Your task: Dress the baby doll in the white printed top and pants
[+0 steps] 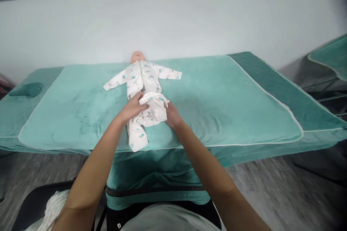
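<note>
A baby doll (137,56) lies on its back on the green-covered bed, its head toward the wall. It wears a white printed baby jacket (135,79) with both sleeves spread out to the sides. Over its lower body are matching white baby trousers (153,110), bunched up on the right, while one trouser leg lies flat toward the bed's front edge. My left hand (132,109) grips the left side of the bunched cloth, thumb on top. At the right side, my right hand (172,114) is closed on the trousers' edge, its fingertips partly hidden by fabric.
The teal bed cover (244,108) has a white-piped panel and hangs over the front edge. A white wall (173,18) runs along the back. A small dark green cushion (27,89) lies far left. A black chair (35,202) with pale cloth stands at the lower left.
</note>
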Demonstrator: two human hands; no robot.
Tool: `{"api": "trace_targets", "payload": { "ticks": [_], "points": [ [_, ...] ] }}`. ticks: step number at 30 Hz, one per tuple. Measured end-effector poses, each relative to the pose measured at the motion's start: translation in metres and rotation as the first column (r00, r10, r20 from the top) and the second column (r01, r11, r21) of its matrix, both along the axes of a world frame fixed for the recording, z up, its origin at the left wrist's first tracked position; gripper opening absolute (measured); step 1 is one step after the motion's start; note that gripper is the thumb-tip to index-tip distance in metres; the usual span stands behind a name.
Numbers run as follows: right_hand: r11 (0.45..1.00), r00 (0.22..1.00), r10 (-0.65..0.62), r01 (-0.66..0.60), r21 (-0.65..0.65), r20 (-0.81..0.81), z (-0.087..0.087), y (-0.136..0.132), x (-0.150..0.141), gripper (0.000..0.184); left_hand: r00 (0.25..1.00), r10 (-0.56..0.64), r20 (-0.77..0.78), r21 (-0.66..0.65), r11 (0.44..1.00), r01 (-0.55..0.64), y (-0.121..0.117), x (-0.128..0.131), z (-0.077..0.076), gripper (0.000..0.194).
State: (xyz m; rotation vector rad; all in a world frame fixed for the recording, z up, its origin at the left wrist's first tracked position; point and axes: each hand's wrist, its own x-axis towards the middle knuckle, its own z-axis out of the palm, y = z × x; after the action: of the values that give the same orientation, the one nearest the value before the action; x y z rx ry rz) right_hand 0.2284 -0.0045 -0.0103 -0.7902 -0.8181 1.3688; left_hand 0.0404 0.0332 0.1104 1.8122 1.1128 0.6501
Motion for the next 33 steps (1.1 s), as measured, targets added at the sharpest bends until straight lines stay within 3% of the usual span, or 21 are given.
{"api": "trace_targets", "payload": {
  "ticks": [3,5,8,10,12,15,18,20,22,24,27,30,33],
  "points": [
    [0.999,0.998,-0.04,0.042,-0.023,0.051,0.003,-0.001,-0.001,0.051,0.992,-0.121,-0.021,-0.079,0.99,0.119,-0.003,-0.01,0.008,0.069],
    [0.998,0.995,-0.056,0.059,-0.031,0.079,0.005,-0.002,-0.002,0.053,0.992,-0.104,-0.065,-0.039,0.994,0.102,0.002,-0.009,0.009,0.06],
    [0.997,0.993,-0.075,0.077,-0.023,0.09,0.006,-0.002,-0.002,0.054,0.988,0.037,-0.15,0.147,0.989,-0.015,0.016,0.003,0.004,0.029],
    [0.995,0.991,-0.09,0.093,-0.026,0.097,0.003,-0.001,-0.003,0.053,0.965,0.197,-0.172,0.297,0.945,-0.14,0.026,0.014,-0.001,0.016],
    [0.992,0.987,-0.11,0.116,-0.043,0.118,0.001,0.0,-0.004,0.049,0.938,0.317,-0.138,0.406,0.882,-0.239,0.032,0.023,-0.007,0.014],
    [0.974,0.938,-0.205,0.223,-0.033,0.279,0.001,0.008,-0.003,0.04,0.923,0.38,-0.055,0.452,0.834,-0.316,0.036,0.031,-0.016,0.014],
    [0.939,0.812,-0.315,0.342,0.037,0.491,0.008,0.024,0.002,0.028,0.922,0.386,-0.013,0.362,0.861,-0.356,0.037,0.028,-0.021,0.013],
    [0.923,0.748,-0.352,0.376,0.079,0.562,0.015,0.038,0.008,0.022,0.938,0.346,0.026,0.214,0.914,-0.343,0.038,0.018,-0.019,0.017],
    [0.916,0.715,-0.37,0.386,0.107,0.592,0.02,0.052,0.013,0.019,0.97,0.222,0.101,0.007,0.975,-0.224,0.039,0.002,-0.014,0.023],
    [0.922,0.702,-0.364,0.366,0.129,0.613,0.023,0.064,0.018,0.021,0.975,0.068,0.213,-0.177,0.984,-0.03,0.04,-0.015,-0.008,0.03],
    [0.963,0.694,-0.259,0.243,0.12,0.672,0.028,0.072,0.03,0.022,0.942,-0.023,0.334,-0.297,0.946,0.128,0.04,-0.032,-0.007,0.038],
    [0.993,0.647,-0.098,0.017,0.113,0.756,0.048,0.067,0.047,0.022,0.893,0.086,0.442,-0.294,0.954,0.054,0.036,-0.033,-0.024,0.04],
    [0.948,0.59,-0.062,-0.217,0.232,0.805,0.087,0.059,0.052,0.032,0.794,0.223,0.565,-0.312,0.949,-0.044,0.028,-0.023,-0.052,0.046]
  ]
}}
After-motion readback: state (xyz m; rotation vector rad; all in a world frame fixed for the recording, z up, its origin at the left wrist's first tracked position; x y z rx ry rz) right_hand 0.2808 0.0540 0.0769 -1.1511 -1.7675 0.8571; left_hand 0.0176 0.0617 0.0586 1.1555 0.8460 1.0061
